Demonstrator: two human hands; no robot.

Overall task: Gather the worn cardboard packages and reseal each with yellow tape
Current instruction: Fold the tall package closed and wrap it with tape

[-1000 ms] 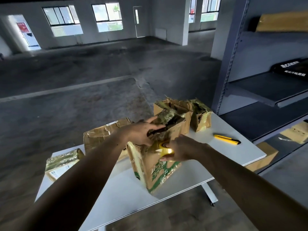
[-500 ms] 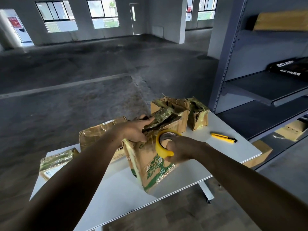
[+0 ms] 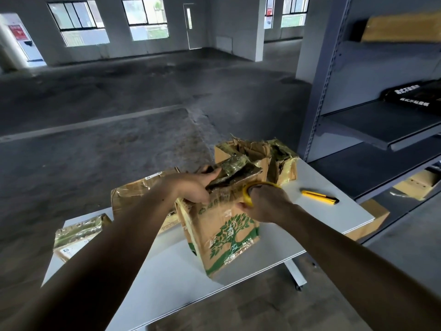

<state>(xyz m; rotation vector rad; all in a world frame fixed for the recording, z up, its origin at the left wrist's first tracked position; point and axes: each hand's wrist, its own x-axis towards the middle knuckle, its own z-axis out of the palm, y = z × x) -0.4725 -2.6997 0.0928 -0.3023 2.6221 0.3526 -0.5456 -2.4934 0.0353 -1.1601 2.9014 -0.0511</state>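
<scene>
Left hand (image 3: 191,188) grips the tree-printed box (image 3: 226,232) (upright on the tabletop (image 3: 334,211)) at its top; right hand (image 3: 266,204) clutches the tape roll (image 3: 247,195).

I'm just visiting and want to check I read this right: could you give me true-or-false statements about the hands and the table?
1. The right hand holds the yellow tape roll. True.
2. The utility knife is in the left hand. False: it lies on the table; the left hand grips the top of the tree-print box.
3. The gripped box bears a green tree print. True.
4. That box is the only package on the table. False: other packages sit behind it and to its left.
</scene>
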